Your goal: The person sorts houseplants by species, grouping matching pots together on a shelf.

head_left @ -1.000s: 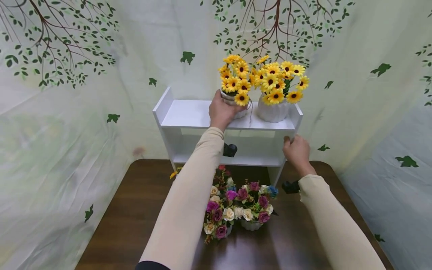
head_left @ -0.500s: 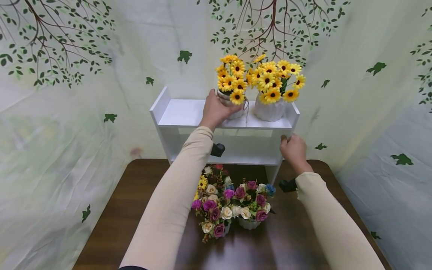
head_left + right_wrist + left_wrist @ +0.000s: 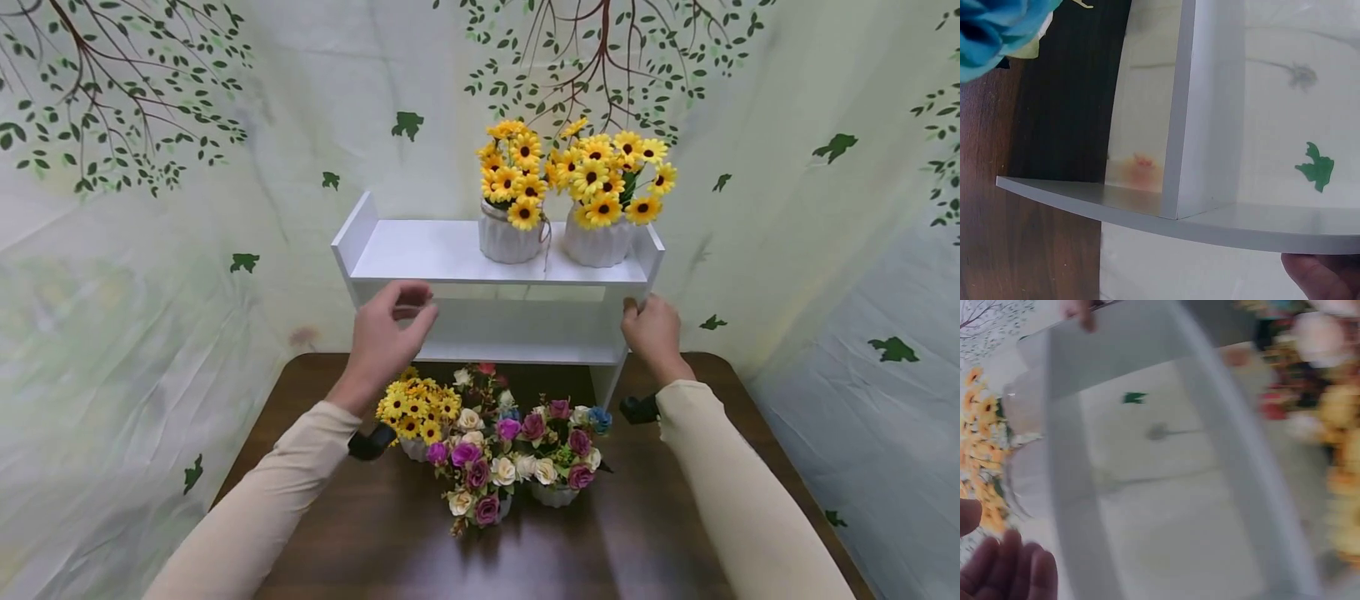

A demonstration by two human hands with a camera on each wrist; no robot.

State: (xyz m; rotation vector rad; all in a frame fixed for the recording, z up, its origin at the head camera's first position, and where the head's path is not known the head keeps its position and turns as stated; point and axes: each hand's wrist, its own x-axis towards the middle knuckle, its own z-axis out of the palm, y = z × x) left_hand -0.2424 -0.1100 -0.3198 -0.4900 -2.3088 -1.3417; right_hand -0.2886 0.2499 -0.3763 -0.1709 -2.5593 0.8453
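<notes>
Two white ribbed pots of yellow sunflowers, the left pot (image 3: pixel 512 237) and the right pot (image 3: pixel 600 243), stand side by side on the top board of a white shelf (image 3: pixel 420 246). My left hand (image 3: pixel 390 337) is in front of the shelf's left part, below the top board, fingers loosely curved, holding nothing. In the left wrist view its fingers (image 3: pixel 1013 569) show at the lower left, apart from the blurred shelf. My right hand (image 3: pixel 654 333) grips the shelf's right side panel (image 3: pixel 1222 234); part of that hand shows against the panel's outer face in the right wrist view.
On the brown table (image 3: pixel 600 558), in front of the shelf, stand a pot of small sunflowers (image 3: pixel 416 408), a pot of mixed roses (image 3: pixel 480 475) and another rose pot (image 3: pixel 558 454). A cloth printed with leaves (image 3: pixel 300 225) hangs behind.
My left hand has let go of the left sunflower pot on the top board and moved down and left. The pot stays on the board. My right hand keeps its place at the side panel.
</notes>
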